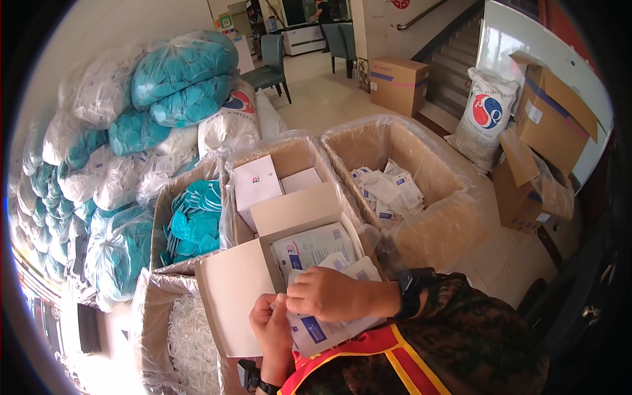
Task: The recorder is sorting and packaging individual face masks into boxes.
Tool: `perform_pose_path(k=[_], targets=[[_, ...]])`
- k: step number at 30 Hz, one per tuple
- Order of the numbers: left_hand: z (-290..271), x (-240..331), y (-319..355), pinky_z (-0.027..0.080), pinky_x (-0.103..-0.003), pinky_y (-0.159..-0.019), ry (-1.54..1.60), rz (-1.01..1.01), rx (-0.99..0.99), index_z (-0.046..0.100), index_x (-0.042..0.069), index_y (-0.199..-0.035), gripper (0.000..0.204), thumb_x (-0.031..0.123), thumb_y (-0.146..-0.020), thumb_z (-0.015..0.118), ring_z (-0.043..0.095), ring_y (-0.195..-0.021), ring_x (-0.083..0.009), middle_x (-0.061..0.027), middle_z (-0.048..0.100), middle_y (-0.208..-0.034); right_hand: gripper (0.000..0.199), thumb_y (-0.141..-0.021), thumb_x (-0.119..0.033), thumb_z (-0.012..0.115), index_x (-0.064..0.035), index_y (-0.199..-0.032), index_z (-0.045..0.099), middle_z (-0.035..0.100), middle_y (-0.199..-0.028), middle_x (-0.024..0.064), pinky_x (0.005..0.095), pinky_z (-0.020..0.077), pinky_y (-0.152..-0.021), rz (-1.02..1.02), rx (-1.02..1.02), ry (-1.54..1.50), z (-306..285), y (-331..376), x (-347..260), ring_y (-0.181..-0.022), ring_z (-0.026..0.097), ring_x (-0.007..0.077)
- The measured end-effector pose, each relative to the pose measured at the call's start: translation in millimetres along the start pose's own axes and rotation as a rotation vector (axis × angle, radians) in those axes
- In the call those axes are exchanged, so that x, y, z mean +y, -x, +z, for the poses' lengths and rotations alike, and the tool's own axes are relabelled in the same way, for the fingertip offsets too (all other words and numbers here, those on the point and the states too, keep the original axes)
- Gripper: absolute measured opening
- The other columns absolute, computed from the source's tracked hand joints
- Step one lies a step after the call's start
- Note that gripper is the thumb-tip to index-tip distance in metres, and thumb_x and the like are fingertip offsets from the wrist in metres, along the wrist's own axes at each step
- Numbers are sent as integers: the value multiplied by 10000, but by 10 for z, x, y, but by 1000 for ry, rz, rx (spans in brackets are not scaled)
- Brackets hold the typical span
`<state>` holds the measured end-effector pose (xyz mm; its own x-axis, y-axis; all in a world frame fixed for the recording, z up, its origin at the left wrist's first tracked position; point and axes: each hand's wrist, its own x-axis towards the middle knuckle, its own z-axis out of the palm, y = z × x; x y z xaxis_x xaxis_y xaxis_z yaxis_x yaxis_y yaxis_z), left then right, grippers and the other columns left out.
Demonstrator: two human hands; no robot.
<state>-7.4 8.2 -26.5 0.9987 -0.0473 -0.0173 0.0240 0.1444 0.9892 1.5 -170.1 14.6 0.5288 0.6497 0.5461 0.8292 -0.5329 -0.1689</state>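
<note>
Both my hands meet over a small white flat packet (pixel 342 331) with a blue printed patch, close to my body. My left hand (pixel 271 326) is closed, thumb and fingers pinching at the packet's upper left corner. Right beside it, my right hand (pixel 332 294) is also closed, its fingers curled and pressed at the same edge; the fingertips partly hide what they grip. Just beyond them lies an open white box (pixel 237 293) with its flaps folded outward. More white packets (pixel 313 247) lie inside it, partly covered by my right hand.
Plastic-lined cartons stand around: one with teal cup-shaped pieces (pixel 197 217), one with white boxes (pixel 257 184), one with loose packets (pixel 388 187), one with white strips (pixel 191 336). Stuffed bags (pixel 184 72) pile up left. A printed sack (pixel 484 118) and cartons (pixel 553 118) stand right.
</note>
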Motion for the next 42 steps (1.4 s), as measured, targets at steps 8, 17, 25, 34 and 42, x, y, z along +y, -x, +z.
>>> perform_pose_path(k=[8, 17, 25, 34, 42], targets=[[95, -69, -53, 352, -194, -534, 135, -57, -41, 592, 28, -771, 201, 120, -947, 628, 443, -604, -25, 37, 563, -685, 77, -790, -147, 594, -87, -829, 621, 569, -833, 15, 325, 450, -745, -92, -38, 178, -154, 71, -73, -827, 578, 181], [-237, -34, -473, 331, -197, -534, -103, 114, 123, 592, 22, -743, 255, 168, -948, 637, 411, -587, -23, 46, 545, -660, 98, -795, -92, 571, -63, -887, 586, 554, -864, 66, 358, 452, -746, -271, -30, -425, -495, 129, -566, -847, 582, 251], [-157, 182, -287, 425, -220, -561, -295, 302, -151, 657, 7, -848, 50, 16, -889, 629, 539, -617, -70, -23, 639, -730, 173, -799, -102, 628, -55, -963, 597, 560, -893, 93, 391, 504, -729, 47, 43, -185, -523, 99, -3, -831, 606, 289], [-12, 344, -10, 477, -282, -551, -595, 547, -254, 663, 4, -890, 52, -18, -843, 668, 627, -605, -181, -116, 660, -719, 167, -794, -185, 709, -49, -810, 614, 544, -843, 88, 377, 496, -712, 198, -13, -350, -284, 68, 144, -829, 599, 284], [51, 231, 26, 451, -242, -536, -512, 452, -116, 641, -7, -848, 39, 8, -883, 634, 561, -591, -87, -61, 635, -654, 214, -811, -205, 710, -52, -775, 565, 535, -777, 96, 391, 491, -667, 227, 4, -428, -212, 96, 136, -786, 594, 299]])
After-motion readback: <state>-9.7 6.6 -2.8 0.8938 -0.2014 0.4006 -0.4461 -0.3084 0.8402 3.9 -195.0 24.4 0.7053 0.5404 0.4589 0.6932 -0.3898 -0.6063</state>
